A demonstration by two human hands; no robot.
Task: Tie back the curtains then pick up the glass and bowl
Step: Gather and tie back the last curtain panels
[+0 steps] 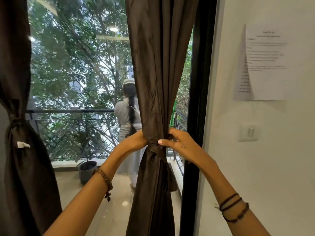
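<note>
A dark brown right curtain (158, 74) hangs in front of the glass door, gathered at waist height by a matching tie band (157, 149). My left hand (136, 139) grips the gathered cloth from the left side. My right hand (179, 143) holds it from the right, thumb pressed across the band. At the far left, the left curtain (20, 150) hangs bunched with its own tie (14, 122) around it. No glass or bowl is in view.
The black door frame (197, 116) stands right of the curtain, then a white wall with a taped paper sheet (265, 63) and a light switch (249, 132). Outside, a person (127, 120) stands on the balcony by a railing (71, 111) and a grey plant pot (87, 171).
</note>
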